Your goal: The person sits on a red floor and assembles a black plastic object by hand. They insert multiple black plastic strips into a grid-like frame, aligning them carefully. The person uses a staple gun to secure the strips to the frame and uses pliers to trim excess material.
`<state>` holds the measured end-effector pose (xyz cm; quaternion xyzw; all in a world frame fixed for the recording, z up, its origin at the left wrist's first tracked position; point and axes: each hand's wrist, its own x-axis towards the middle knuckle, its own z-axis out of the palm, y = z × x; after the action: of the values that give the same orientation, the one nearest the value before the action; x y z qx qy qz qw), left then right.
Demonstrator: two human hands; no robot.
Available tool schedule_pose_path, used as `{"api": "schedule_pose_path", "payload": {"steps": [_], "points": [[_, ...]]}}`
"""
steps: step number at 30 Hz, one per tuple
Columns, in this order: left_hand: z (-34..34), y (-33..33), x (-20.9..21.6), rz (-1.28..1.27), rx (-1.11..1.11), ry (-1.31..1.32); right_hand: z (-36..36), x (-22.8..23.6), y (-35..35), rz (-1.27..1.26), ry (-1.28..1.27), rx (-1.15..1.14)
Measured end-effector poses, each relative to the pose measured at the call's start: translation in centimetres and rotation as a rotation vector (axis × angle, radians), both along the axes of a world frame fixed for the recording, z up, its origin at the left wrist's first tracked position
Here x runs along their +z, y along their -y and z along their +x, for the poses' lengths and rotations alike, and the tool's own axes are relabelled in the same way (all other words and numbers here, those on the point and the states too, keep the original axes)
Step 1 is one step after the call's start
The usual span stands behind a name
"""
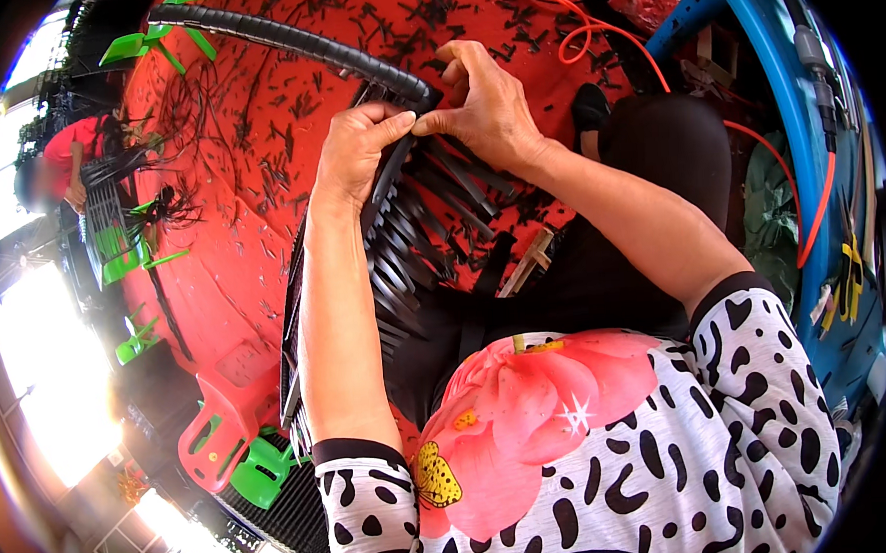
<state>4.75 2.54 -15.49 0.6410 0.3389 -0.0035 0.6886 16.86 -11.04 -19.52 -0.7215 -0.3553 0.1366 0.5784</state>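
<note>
A black frame wrapped in flat strips, with a curved bar (296, 46) reaching to the far left, leans in front of me. At its near corner my left hand (354, 149) is closed, thumb and curled fingers pinching the frame's edge. My right hand (491, 109) meets it there, its thumb tip pressed near the left thumb. The right fingers are bent and raised, apart from the thumb. Below both hands, many loose black strips (402, 264) hang from the frame. Whether a strip end lies between the thumbs is too small to tell.
Black offcuts lie scattered over the red floor sheet (232, 258). Red chair (216, 429) and green stool (263, 471) stand lower left. Another person (76, 156) works at far left. An orange hose (642, 51) runs to the blue frame (806, 137) on the right.
</note>
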Motion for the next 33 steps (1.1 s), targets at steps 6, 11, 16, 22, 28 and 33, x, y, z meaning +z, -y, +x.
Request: {"api": "schedule_pose_path", "payload": {"steps": [6,11,16,22,28,33], "points": [[0.0,0.7,0.0,0.029,0.027,0.000,2.2,1.5,0.0,-0.190,-0.158,0.315],[-0.1,0.9,-0.7,0.016,0.079,0.007,2.7,0.5,-0.6,-0.102,-0.058,0.377],[-0.2,1.0,-0.8,0.037,0.109,-0.011,2.8,0.9,-0.6,-0.122,-0.045,0.409],[-0.3,1.8,0.2,0.131,0.087,-0.001,2.8,0.4,-0.7,-0.079,0.011,0.409],[-1.0,2.3,-0.4,0.412,0.043,0.017,2.5,0.8,-0.7,-0.097,-0.039,0.410],[-1.5,2.3,-1.2,0.413,0.092,0.075,2.6,-0.7,-1.1,-0.014,-0.133,0.470]]}}
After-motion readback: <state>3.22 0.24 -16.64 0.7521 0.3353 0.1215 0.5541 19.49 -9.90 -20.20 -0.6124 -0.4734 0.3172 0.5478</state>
